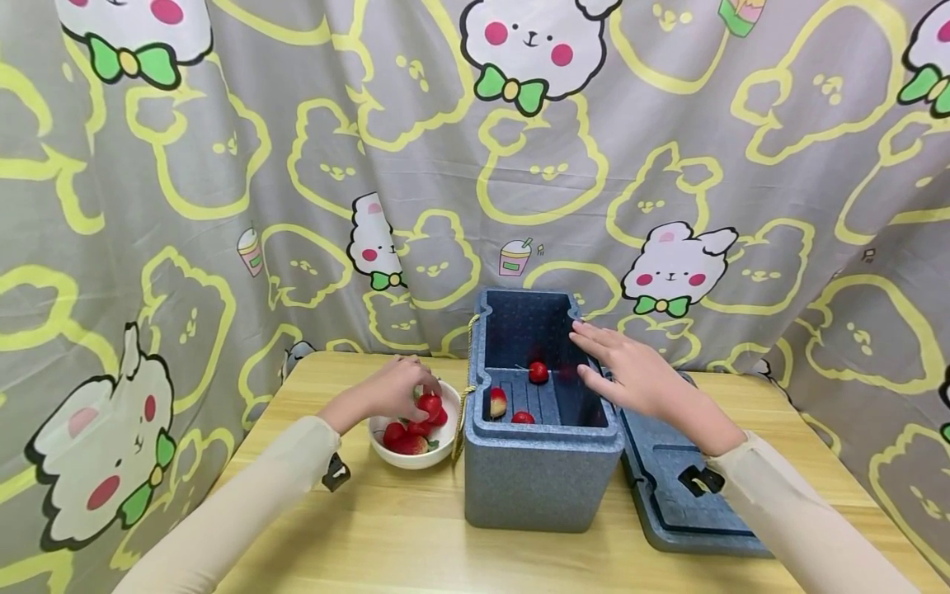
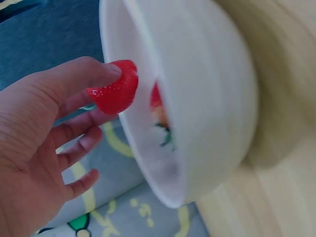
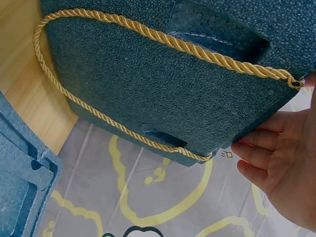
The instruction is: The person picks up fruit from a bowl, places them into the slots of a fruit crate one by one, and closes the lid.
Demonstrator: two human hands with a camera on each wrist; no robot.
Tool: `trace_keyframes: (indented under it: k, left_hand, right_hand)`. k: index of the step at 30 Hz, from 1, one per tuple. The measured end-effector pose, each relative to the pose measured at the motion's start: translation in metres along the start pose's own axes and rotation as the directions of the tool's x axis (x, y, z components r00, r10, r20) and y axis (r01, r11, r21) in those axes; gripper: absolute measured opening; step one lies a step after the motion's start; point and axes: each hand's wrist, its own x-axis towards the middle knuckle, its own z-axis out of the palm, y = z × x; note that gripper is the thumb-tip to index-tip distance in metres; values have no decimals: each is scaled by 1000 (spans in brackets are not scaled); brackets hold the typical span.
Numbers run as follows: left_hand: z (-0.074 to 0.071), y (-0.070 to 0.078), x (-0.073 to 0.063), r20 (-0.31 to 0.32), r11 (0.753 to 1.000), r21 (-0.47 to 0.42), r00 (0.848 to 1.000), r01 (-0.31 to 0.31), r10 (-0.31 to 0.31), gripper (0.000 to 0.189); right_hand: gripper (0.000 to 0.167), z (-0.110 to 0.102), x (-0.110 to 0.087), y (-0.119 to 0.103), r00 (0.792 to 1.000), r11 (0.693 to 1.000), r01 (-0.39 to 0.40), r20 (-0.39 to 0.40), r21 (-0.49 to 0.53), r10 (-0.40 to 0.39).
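Note:
My left hand (image 1: 397, 388) pinches a red strawberry (image 2: 123, 94) between thumb and fingers, at the rim of a white bowl (image 1: 397, 459). Inside that bowl lie several more strawberries (image 1: 410, 445), some with green leaves. Just to its right stands a topless grey-blue foam box (image 1: 542, 487) holding 3 strawberries: one near the back (image 1: 538, 373), one at the left wall (image 1: 498, 402) and one at the front. With fingers extended, my right hand (image 1: 638, 367) rests at the box's right rim; the right wrist view shows the fingers along its edge.
The grey-blue box lid (image 1: 693, 528) lies on the wooden table (image 1: 371, 536), right of the box. Gold rope handles (image 3: 123, 22) hang along the box sides. A patterned grey curtain (image 1: 416, 165) hangs behind the table.

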Motion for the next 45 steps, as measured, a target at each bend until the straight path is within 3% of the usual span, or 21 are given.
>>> trace_keyframes:
  k: [5, 14, 19, 25, 32, 39, 45]
  left_hand:
    - [-19, 0, 1, 9, 999, -13, 999, 52, -52, 31]
    - [-54, 3, 5, -108, 998, -26, 992, 55, -57, 32]
    - [-73, 7, 10, -204, 998, -40, 978, 38, -45, 30]
    - [-92, 17, 22, -311, 999, -46, 950, 21, -34, 32]
    - [-100, 35, 39, -397, 996, -53, 917, -69, 42, 34]
    - [-103, 53, 55, -391, 991, -38, 915, -125, 101, 35]
    - [-106, 68, 68, -363, 989, -3, 922, -145, 134, 35]
  right_hand:
    - [59, 1, 0, 1, 1000, 1000, -1, 1, 1, 1]
    - [58, 1, 0, 1, 1000, 1000, -4, 3, 3, 4]
    - [59, 1, 0, 0, 1000, 1000, -8, 6, 4, 8]
    - [59, 0, -1, 0, 1000, 1000, -9, 7, 5, 9]
    - [59, -1, 0, 0, 1000, 1000, -11, 8, 3, 11]
    - [59, -1, 1, 0, 1000, 1000, -15, 15, 0, 15]
    - [59, 0, 1, 0, 1000, 1000, -11, 14, 3, 11]
